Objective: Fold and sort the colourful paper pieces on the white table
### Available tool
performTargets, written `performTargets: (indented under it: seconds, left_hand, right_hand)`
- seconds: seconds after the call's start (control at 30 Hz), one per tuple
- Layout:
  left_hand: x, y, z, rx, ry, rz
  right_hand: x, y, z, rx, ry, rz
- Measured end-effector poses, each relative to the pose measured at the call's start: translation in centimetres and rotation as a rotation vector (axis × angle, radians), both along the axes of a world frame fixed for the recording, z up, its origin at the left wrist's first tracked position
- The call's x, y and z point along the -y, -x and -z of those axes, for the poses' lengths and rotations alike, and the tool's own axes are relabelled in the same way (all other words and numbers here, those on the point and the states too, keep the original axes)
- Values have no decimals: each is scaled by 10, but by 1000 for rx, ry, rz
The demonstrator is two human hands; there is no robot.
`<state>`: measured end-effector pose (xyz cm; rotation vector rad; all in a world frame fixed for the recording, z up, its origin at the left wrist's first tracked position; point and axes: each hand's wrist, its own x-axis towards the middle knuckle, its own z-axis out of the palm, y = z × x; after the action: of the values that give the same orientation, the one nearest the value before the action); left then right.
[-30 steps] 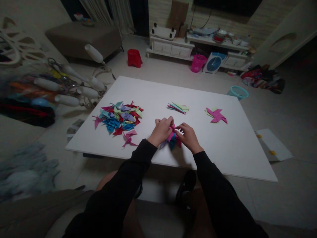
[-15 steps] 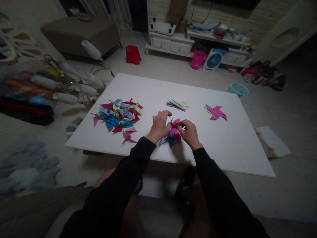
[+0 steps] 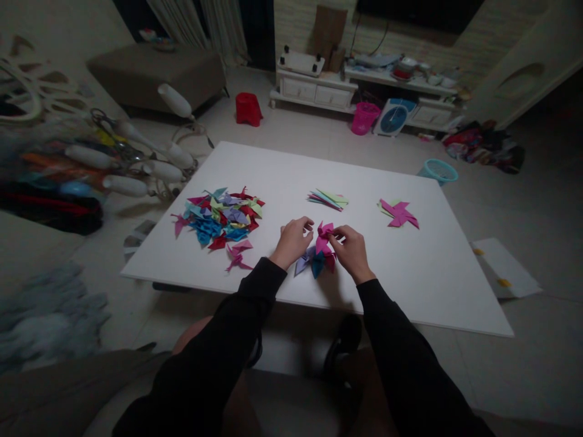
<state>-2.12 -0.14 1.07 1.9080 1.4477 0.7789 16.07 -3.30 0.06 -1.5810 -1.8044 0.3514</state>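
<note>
Worktop point(image 3: 437, 285), white: near its near edge, a lilac folded paper point(image 3: 304, 262), a blue folded paper point(image 3: 317, 264) and a red-pink folded paper point(image 3: 331, 262), clustered, points splayed. Pink folded paper point(image 3: 322, 243): one, petal-like, on the far side of that cluster, between the hands; whether joined to it or only resting against it, cannot tell. Right hand point(image 3: 351, 247): grip pinched on the right edge of the pink piece, thumb against fingertips. Left hand point(image 3: 293, 240): grip released, fingers curled and parted, nothing in it, just left of the pink piece. Handling note: pinch lightly at the folded layers, not the thin tips; best judged to steady the base with the left fingers while shaping, lest the cluster shift or a crease crush. Left: loose pink folded pieces point(image 3: 237, 260), then a pile of folded paper cranes point(image 3: 221, 216), mixed colours. Right: pinwheel-shaped pink paper point(image 3: 399, 214), pale green beneath. Far middle: fanned paper strips point(image 3: 328, 199). Beyond the worktop, on the floor: teal basket point(image 3: 439, 170), right; red stool point(image 3: 248, 109), left
</note>
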Motion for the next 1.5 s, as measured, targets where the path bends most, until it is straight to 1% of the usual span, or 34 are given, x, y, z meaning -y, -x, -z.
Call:
performTargets:
  seconds: [0.2,0.53,0.63,0.7,0.83,1.0,1.13,1.5]
  left_hand:
    - [3,-1,-2,100,-83,54]
    - [2,0,-4,98,-117,127]
    - [0,5,-5,79,-131,91]
    - [-4,10,-4,46,-102,45]
    - [-11,20,2,-43,-45,-13]
    - [-15,25,15,-132,-21,-11]
    - [-16,21,22,-174,-38,-1]
    - [-18,1,29,-229,-14,3]
  right_hand:
    - [2,1,-1,-9,-5,-33]
    - [2,0,1,21,10,-47]
    - [2,0,1,11,12,-43]
    - [1,-1,1,5,15,-39]
    - [2,-3,0,5,29,-48]
    - [4,-7,-3,18,34,-52]
    - [6,-10,-6,16,32,-49]
    - [7,-18,-8,-3,29,-57]
